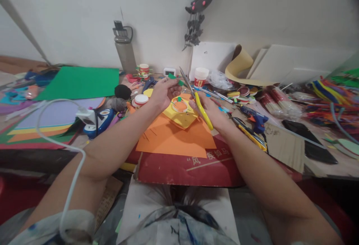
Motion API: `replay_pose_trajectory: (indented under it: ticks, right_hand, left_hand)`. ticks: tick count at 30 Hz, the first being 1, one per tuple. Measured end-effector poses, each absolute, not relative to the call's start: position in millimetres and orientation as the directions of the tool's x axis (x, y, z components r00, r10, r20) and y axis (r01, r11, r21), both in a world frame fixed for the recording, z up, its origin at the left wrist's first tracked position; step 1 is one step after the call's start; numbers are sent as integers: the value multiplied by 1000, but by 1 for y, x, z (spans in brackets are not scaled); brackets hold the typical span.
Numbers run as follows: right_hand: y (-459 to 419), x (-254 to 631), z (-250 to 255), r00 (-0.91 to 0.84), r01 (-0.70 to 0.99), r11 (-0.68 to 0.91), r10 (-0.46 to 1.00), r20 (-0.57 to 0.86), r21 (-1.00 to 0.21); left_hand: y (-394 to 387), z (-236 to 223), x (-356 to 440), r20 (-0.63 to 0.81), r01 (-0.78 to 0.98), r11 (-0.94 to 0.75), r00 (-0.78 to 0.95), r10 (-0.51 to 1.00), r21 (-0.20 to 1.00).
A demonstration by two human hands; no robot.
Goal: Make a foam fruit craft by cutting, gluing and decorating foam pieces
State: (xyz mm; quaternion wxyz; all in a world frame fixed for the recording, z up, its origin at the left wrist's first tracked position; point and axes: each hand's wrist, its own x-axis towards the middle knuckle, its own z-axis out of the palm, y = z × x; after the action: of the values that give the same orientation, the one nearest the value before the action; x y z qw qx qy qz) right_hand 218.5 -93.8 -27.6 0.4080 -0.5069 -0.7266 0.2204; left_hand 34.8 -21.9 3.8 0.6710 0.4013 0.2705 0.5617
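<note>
Pinched in my left hand (166,94) is a small piece of green paper (172,76), held up over the table. My right hand (208,108) grips a pair of scissors (204,111) with yellow handles, its blades pointing up and away, parted from the green piece by a small gap. Below both hands lie a round paper pumpkin shape (180,105) in orange with a green top, a yellow sheet (183,122) and orange sheets (171,140). These rest on a red board (168,168) with printed characters.
On the left are a large green sheet (84,82), a blue power strip (99,122) with a white cable and a tall bottle (125,52). Rightward lie paper cups (201,77), a blue glue gun (256,119), a yellow utility knife (252,136) and a black phone (310,142).
</note>
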Motion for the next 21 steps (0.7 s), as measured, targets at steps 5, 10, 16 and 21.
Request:
replay_pose_trajectory:
  ticks: [5, 10, 16, 21]
  right_hand:
    - [-97, 216, -25, -194, 572, 398, 915, 353, -717]
    - [-97, 215, -23, -199, 574, 408, 910, 362, -710]
    - [-99, 215, -22, -191, 550, 358, 934, 303, -755]
    - [-101, 214, -23, -186, 498, 327, 945, 269, -803]
  left_hand:
    - [-21, 4, 35, 73, -537, 47, 201, 977, 842]
    - [-25, 5, 36, 63, -504, 45, 195, 979, 862]
    - [-27, 7, 37, 63, -498, 54, 215, 975, 865]
    - [-25, 6, 36, 68, -498, 52, 219, 973, 866]
